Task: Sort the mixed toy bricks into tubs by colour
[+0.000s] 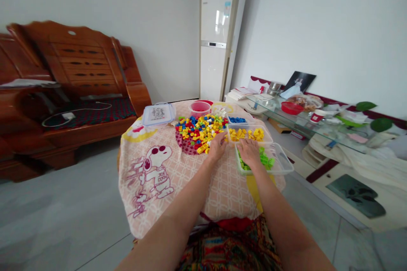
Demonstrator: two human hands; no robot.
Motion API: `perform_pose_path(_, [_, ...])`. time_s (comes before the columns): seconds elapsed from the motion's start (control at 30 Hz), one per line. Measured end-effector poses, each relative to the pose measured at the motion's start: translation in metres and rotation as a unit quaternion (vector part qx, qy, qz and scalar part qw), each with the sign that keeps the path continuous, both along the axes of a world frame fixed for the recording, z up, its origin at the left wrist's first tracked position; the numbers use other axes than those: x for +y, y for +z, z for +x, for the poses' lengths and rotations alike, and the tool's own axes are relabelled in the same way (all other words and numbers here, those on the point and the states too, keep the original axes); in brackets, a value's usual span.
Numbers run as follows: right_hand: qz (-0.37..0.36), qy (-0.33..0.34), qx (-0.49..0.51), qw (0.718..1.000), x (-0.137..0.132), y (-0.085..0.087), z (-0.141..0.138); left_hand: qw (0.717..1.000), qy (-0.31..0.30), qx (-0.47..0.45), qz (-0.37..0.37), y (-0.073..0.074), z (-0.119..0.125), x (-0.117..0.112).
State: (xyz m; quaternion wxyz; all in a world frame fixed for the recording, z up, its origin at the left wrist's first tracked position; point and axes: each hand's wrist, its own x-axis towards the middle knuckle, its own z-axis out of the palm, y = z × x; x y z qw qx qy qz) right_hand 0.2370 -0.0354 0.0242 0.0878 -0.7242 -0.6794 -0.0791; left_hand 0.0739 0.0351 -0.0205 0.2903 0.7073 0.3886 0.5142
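Note:
A mixed pile of small plastic building bricks [200, 128], in yellow, red, blue, white and green, covers the far middle of the table. My left hand [218, 146] is at the pile's right edge, beside the clear box of yellow bricks [235, 134]. Its fingers are bent together; what they hold, if anything, is too small to make out. My right hand [249, 150] reaches over the near edge of the yellow bricks' box, fingers apart. Beneath that wrist stands a clear box [284, 160] with green bricks [267, 160]. Blue bricks [237, 120] fill a smaller box behind.
A pink round tub [200, 107] and a white lidded box [158, 114] stand at the table's back. White bricks [220, 111] lie near the tub. The patterned tablecloth [190, 190] spreads in front. A cluttered glass shelf [318, 129] is to the right, a wooden sofa [92, 67] left.

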Motion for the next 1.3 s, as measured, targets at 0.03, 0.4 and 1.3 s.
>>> perform_pose_path(0.03, [-0.004,0.001,0.005,1.000,0.000,0.000,0.000,0.999,0.030,0.022,0.002,0.000,-0.009,-0.001])
perform_pose_path(0.4, [-0.005,0.006,0.000,1.000,0.004,-0.005,0.003,0.944,0.266,0.149,-0.123,0.023,-0.110,0.007])
perform_pose_path(1.3, [-0.001,0.003,0.002,1.000,0.006,-0.008,0.004,0.977,0.086,0.038,-0.189,0.007,-0.120,0.004])
